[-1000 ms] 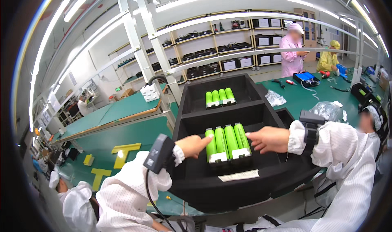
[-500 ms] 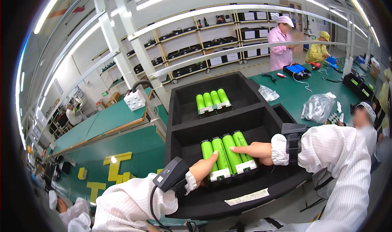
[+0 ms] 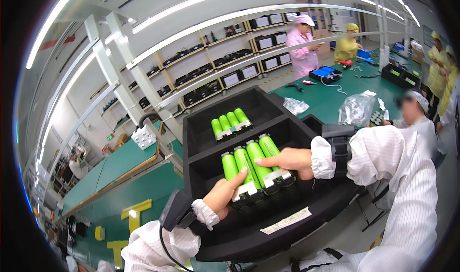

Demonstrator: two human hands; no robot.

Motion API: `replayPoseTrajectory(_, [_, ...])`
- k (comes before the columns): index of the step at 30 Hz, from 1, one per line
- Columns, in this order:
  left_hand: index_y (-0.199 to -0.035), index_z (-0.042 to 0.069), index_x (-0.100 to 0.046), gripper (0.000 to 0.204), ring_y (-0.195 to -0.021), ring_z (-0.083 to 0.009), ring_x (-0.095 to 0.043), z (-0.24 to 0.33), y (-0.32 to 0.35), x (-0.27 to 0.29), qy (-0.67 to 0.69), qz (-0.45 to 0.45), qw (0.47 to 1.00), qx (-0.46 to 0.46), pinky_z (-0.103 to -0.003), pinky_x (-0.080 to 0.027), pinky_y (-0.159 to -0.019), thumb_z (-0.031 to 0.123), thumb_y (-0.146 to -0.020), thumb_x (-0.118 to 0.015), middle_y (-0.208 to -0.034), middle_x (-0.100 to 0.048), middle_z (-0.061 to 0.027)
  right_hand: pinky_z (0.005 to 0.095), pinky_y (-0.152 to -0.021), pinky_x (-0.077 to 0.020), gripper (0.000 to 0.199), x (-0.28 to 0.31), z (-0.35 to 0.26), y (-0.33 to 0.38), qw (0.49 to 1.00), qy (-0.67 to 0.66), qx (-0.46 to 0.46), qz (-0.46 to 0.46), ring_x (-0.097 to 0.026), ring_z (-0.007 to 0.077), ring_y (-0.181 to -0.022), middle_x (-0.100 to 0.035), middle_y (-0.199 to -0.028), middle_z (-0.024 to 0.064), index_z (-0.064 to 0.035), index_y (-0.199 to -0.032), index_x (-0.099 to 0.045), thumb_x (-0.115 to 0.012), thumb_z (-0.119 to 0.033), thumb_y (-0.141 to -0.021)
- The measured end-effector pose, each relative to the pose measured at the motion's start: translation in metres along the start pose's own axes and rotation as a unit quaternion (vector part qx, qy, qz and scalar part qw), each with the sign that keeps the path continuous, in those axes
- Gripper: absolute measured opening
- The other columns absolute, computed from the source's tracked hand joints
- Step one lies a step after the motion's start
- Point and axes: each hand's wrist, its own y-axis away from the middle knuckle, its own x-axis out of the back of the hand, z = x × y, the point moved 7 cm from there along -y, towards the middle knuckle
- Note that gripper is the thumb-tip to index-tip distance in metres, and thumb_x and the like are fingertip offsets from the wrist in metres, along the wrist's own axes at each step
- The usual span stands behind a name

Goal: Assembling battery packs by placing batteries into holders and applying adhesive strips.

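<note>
Black box (image 3: pixel 239 238), fingers (image 3: pixel 286 158) farther over cells (image 3: pixel 256 153)

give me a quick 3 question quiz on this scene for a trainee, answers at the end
1. Count: how many green cells show in the near pack?
2. True or false: the left hand and right hand both touch the near pack, while the far pack lies untouched by them.
3. Choose: where on the black tray is the pale label? (a) far wall (b) divider (c) side nearest the wearer

Key: 1. Four. 2. True. 3. (c)
</note>
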Motion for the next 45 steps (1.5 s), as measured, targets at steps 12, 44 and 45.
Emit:
replayPoseTrajectory(12, [-0.112, 0.003, -0.051, 0.036, -0.094, -0.0228, -0.057, 0.085, 0.126, -0.052, -0.06, 0.04, 0.918, -0.391, -0.037, -0.045, -0.083, 0.027, -0.087, -0.042, -0.106, -0.058, -0.0113, 0.027, -0.067, -0.046, 0.04, -0.037, -0.061, 0.166, 0.958, 0.061, 0.271, 0.075, -0.056, 0.0156, -0.075, -0.059, -0.09, 0.0106, 0.0065, -0.103, -0.052, -0.061, -0.024, -0.079])
replayPoseTrajectory(44, [-0.131, -0.003, -0.015, 0.066, -0.117, -0.0184, -0.032, -0.34, 0.11, -0.713, -0.179, -0.638, 0.74, -0.114, -0.03, -0.028, -0.097, 0.013, -0.083, -0.057, -0.125, -0.033, -0.0135, 0.0311, -0.086, -0.0392, 0.049, 0.187, 0.47, 0.657, 0.638, -0.26, 0.3, 0.66, -0.048, 0.0188, -0.1, -0.049, -0.109, 0.0098, 0.0016, -0.12, -0.036, -0.058, -0.013, -0.079])
replayPoseTrajectory(45, [-0.13, -0.003, -0.016, 0.066, -0.117, -0.0187, -0.032, -0.344, 0.109, -0.739, -0.167, -0.652, 0.735, -0.08, -0.031, -0.028, -0.097, 0.016, -0.083, -0.058, -0.125, -0.033, -0.0142, 0.0311, -0.083, -0.041, 0.043, 0.195, 0.47, 0.666, 0.605, -0.296, 0.333, 0.66, -0.051, 0.0192, -0.098, -0.052, -0.108, 0.0099, 0.0009, -0.118, -0.04, -0.056, -0.013, -0.08])
